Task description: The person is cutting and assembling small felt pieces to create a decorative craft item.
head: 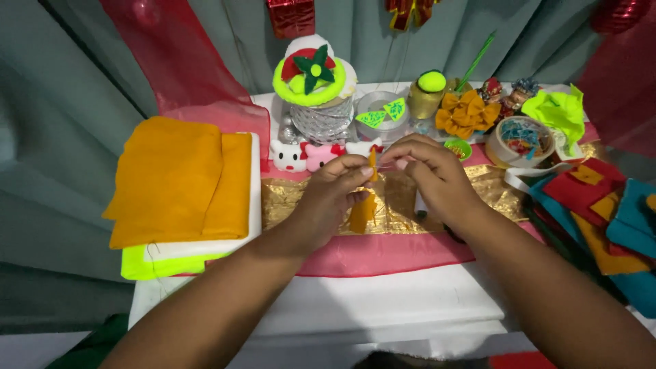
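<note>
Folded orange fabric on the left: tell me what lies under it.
Under the folded orange fabric lies a white slab, and beneath that a neon-yellow sheet. Only their edges show; the rest is covered.

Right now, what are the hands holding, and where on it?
The left hand pinches a small orange felt piece near its top edge; the right hand meets it there.

I see matt, fuzzy orange felt [362, 213] pinched in my hands. The folded orange cloth [178, 181] looks soft and dull. Beneath lies crinkled, shiny gold foil [287, 195] and sheer pink fabric [383, 253]. The bench [383, 301] looks smooth, painted white.
</note>
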